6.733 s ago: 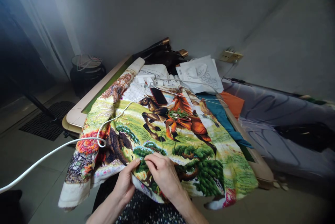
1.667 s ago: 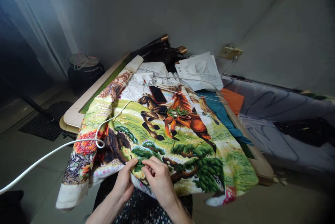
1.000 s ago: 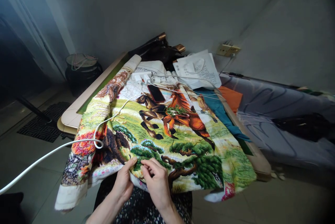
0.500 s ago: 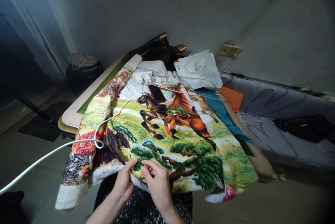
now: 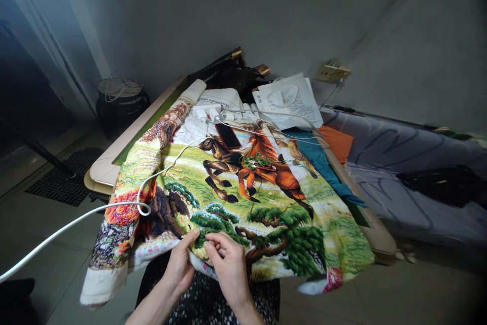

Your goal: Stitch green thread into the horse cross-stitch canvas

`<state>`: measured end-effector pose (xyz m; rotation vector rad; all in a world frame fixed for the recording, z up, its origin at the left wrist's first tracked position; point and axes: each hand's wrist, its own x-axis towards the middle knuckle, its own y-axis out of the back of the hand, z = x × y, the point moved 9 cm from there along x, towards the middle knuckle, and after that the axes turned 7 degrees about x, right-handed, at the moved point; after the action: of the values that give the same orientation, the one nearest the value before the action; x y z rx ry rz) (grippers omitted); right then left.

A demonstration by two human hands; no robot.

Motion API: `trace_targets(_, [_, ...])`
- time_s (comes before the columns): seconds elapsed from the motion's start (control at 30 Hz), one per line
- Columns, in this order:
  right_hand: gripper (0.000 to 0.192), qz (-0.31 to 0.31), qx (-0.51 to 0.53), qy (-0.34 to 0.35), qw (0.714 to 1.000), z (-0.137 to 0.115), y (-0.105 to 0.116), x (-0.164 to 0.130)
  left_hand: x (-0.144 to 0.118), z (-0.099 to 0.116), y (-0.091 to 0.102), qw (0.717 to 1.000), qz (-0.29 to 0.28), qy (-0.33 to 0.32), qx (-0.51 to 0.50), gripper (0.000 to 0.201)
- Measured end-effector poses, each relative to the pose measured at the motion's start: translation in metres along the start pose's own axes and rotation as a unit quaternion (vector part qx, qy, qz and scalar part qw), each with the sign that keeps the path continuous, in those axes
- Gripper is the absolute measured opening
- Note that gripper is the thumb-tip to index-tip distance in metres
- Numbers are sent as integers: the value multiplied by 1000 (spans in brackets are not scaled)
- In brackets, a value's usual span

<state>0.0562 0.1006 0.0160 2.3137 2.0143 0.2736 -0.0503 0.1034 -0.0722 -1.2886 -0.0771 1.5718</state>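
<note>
Now embroidery (image 5: 243,198) edge btwn fingers (image 5: 213,249).

I count one cross-stitch canvas (image 5: 236,198) spread over the table (image 5: 102,168), and on it two stitched horses: a brown one (image 5: 218,160) and an orange one (image 5: 270,170). One red phone (image 5: 227,136) lies near the canvas's far edge. One thick white cable (image 5: 76,221) loops across the left edge. One tangle of green thread (image 5: 255,161) sits on the orange horse. One white printed bag (image 5: 289,102) rests at the table's far right corner. One dark round pot (image 5: 119,104) stands on the floor beyond the left edge. One wall socket (image 5: 334,72) shows behind. Two hands work the near edge: my left hand (image 5: 178,264) and my right hand (image 5: 228,264).
</note>
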Motion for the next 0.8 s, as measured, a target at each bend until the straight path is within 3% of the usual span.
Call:
trace_targets(0.37, [14, 46, -68, 84, 993, -20, 14, 11, 0, -2, 0, 1000, -8, 1, 5, 8])
trace_targets(0.57, [19, 43, -134, 156, 978, -45, 6, 11, 1, -1, 0, 1000, -11, -5, 3, 9])
trace_targets(0.8, [25, 28, -176, 168, 970, -48, -11, 16, -3, 3, 3, 999, -1, -30, 15, 13])
